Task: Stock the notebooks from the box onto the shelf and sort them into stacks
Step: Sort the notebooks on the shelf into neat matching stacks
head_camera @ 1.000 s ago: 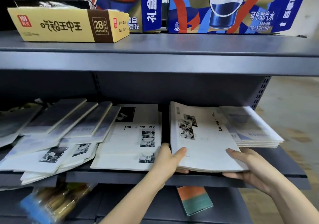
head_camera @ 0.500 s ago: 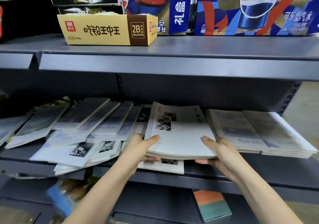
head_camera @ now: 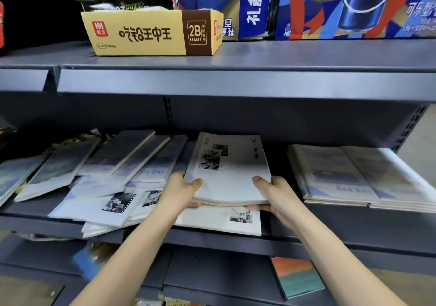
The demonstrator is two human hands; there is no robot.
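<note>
A small stack of white notebooks (head_camera: 233,176) with black-and-white photos hangs just above another white notebook (head_camera: 219,221) on the grey middle shelf (head_camera: 330,232). My left hand (head_camera: 180,192) grips the stack's near left corner, thumb on top. My right hand (head_camera: 273,192) grips its near right corner the same way. Left of them several blue-white and white notebooks (head_camera: 113,178) lie fanned and untidy. To the right two neat stacks of blue-white notebooks (head_camera: 358,178) sit side by side.
The upper shelf carries a yellow eraser box (head_camera: 151,32) and large blue soda cartons (head_camera: 354,6). An orange and teal book (head_camera: 298,277) lies on the lower shelf. Blurred packages (head_camera: 94,258) sit lower left. Bare floor (head_camera: 420,140) shows at the right.
Both hands have carried the white stack leftwards from beside the right-hand stacks to above the single white notebook. The camera view has swung left.
</note>
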